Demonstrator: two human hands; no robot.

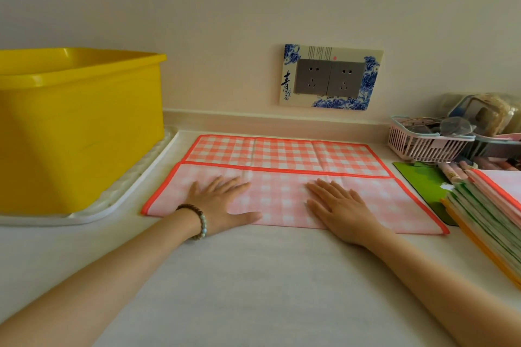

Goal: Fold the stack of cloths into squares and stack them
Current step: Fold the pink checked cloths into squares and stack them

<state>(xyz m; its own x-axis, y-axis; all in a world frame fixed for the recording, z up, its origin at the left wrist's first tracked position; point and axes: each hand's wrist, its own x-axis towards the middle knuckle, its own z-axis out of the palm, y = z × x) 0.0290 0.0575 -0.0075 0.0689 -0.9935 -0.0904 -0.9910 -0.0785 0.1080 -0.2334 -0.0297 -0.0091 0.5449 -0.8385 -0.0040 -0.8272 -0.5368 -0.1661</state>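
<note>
Both hands lie flat and open, palms down, gripping nothing. The left hand (222, 203) and the right hand (338, 210) press side by side on the near half of one pink checked cloth (282, 177). The person has likely spread them this way to smooth the fold and keep the flap from springing back. The cloth sits in the middle of the white surface (253, 276), close to the wall. Its near part is turned over the far part, so the pale underside faces up and a strip of the brighter side shows beyond. This looks like the first fold, with at least one more needed for a square.

At the right edge waits one stack of cloths (490, 208), within easy reach of the right hand; the number in it cannot be counted. To the left stands one yellow tub (79, 127) on one white tray (118, 191). One pink basket (423, 142) sits by the wall.
</note>
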